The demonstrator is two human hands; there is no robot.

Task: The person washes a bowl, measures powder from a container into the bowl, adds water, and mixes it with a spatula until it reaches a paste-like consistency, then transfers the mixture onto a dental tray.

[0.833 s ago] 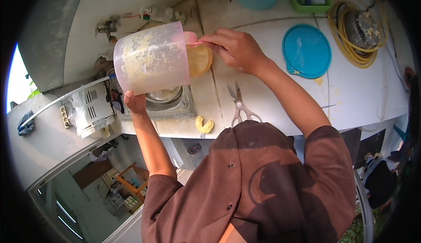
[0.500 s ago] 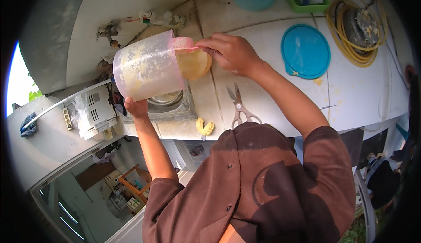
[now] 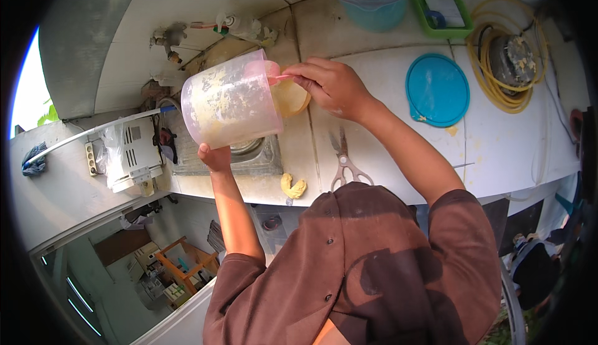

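A translucent pink plastic container (image 3: 233,105), smeared with pale yellow residue, lies tilted on its side above the counter with its mouth to the right. My left hand (image 3: 215,157) supports it from the near side, fingers partly hidden behind it. My right hand (image 3: 333,87) pinches the thin handle of a pink scoop (image 3: 269,69), whose cup is just inside the container's mouth. Beyond the mouth, a round yellowish thing (image 3: 296,99) is partly hidden by the container and my right hand. Scissors (image 3: 346,164) and a yellow lump (image 3: 293,186) lie near my body.
A sink (image 3: 252,161) lies under the container, with a tap (image 3: 168,39) on the wall. At right are a blue lid (image 3: 438,89), a coiled yellow hose (image 3: 514,99) and a green tray (image 3: 464,31). A lidded blue bucket (image 3: 370,14) stands at the back.
The scoop's cup has moved from the rim to just inside the container's mouth. The whole view has shifted slightly; both hands keep their holds.
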